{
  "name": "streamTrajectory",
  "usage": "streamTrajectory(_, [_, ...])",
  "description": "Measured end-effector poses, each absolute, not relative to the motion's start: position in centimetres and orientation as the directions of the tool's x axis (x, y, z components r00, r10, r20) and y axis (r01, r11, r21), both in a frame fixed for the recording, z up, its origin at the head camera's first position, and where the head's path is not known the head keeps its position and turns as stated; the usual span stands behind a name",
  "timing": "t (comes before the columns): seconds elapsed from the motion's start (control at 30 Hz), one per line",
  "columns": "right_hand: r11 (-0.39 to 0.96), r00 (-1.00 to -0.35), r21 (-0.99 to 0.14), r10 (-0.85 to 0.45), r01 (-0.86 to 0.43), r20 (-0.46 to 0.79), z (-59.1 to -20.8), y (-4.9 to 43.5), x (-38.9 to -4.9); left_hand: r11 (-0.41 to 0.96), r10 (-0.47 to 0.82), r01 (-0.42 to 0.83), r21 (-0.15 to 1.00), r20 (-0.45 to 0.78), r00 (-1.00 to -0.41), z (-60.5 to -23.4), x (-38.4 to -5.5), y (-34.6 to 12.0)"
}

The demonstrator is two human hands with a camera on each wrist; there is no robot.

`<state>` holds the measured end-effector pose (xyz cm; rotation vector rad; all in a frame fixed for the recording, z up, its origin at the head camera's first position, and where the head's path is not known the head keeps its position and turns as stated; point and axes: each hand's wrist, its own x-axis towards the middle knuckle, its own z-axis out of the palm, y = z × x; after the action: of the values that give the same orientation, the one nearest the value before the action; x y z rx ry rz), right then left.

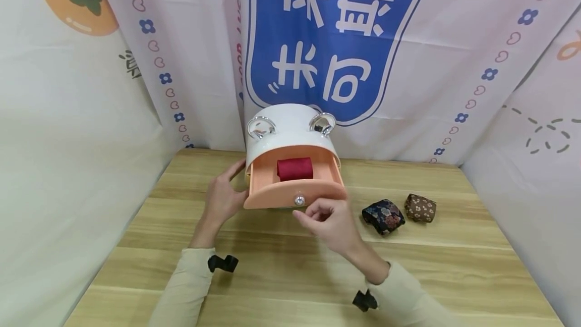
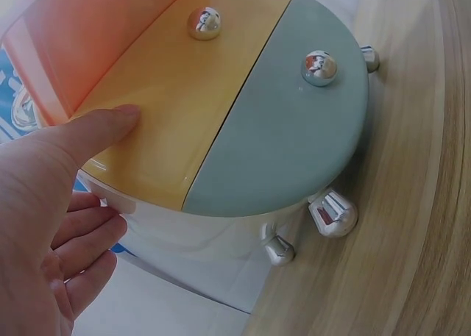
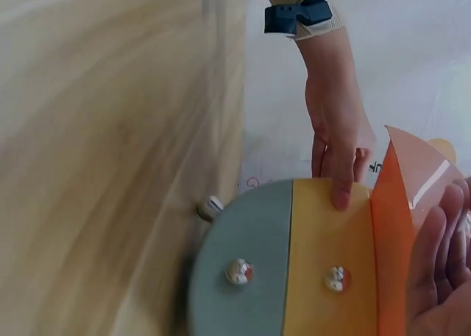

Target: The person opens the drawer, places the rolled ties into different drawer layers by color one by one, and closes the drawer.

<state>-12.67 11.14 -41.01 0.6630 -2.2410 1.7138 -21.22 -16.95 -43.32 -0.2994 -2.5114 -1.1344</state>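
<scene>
A white rounded drawer cabinet [image 1: 290, 125] stands at the table's back, its top orange drawer [image 1: 268, 193] pulled out. Inside lies a rolled dark-red necktie [image 1: 295, 169]. My left hand [image 1: 222, 198] holds the cabinet's left side; in the left wrist view its thumb [image 2: 110, 126] presses the yellow drawer front [image 2: 169, 108] while the fingers lie by the white side wall. Loosely bent, the fingers of my right hand [image 1: 333, 223] are at the orange front, just right of the silver knob [image 1: 299, 200]. No grip on the knob is visible. The green drawer [image 2: 287, 123] is closed.
To the right on the wooden table [image 1: 281, 276] lie a rolled dark floral necktie [image 1: 384, 217] and a rolled brown floral necktie [image 1: 420, 208]. Silver feet [image 2: 333, 212] hold the cabinet up. A printed cloth [image 1: 204, 64] hangs directly behind it.
</scene>
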Motion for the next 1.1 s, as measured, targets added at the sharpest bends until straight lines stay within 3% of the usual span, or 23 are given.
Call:
streamTrajectory(0.13, [0.114, -0.847, -0.841, -0.118, -0.530, 0.518, -42.2, 9.8, -12.8, 0.661, 0.043, 0.334, 0.672, 0.410, -0.911, -43.3, -21.2, -16.9])
streamTrajectory(0.43, [-0.008, -0.877, -0.877, -0.009, -0.480, 0.480, -42.8, 8.3, -12.9, 0.660, 0.027, 0.332, 0.674, 0.420, -0.907, -43.4, -21.1, -17.0])
streamTrajectory(1.1, [0.047, -0.854, -0.853, -0.029, -0.520, 0.519, -42.0, 8.1, -14.5, 0.650, 0.052, 0.374, 0.662, 0.453, -0.890, -43.5, -21.2, -17.2])
